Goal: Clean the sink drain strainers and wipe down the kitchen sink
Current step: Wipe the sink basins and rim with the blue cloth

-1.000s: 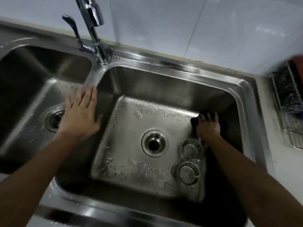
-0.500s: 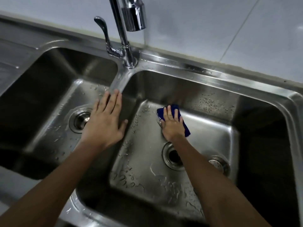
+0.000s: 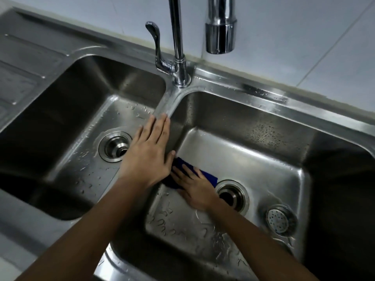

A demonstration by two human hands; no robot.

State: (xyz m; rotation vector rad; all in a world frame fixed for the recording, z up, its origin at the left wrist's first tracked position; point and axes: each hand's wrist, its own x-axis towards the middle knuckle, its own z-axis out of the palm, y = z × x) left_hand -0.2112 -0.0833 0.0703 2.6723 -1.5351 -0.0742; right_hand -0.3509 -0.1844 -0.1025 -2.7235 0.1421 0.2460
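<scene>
A double stainless steel sink (image 3: 263,94) fills the view. My left hand (image 3: 148,157) lies flat with straight fingers on the divider between the two basins. My right hand (image 3: 194,187) presses a dark blue cloth (image 3: 209,176) flat against the wet floor of the right basin, near its left wall and just left of the open drain (image 3: 232,195). A round perforated strainer (image 3: 281,220) sits on the basin floor at the right. The rim of a second strainer (image 3: 284,243) shows just below it. The left basin's drain (image 3: 115,146) lies beside my left hand.
The chrome faucet (image 3: 178,47) rises from the back rim, its spout head (image 3: 221,31) hanging over the right basin, its lever (image 3: 155,43) to the left. A ribbed drainboard (image 3: 26,57) lies at the far left. Water drops cover both basins. White tiles back the sink.
My right hand has swept the blue cloth from the right basin's far right side across to its left wall. My left hand has stayed on the divider. The view has shifted left.
</scene>
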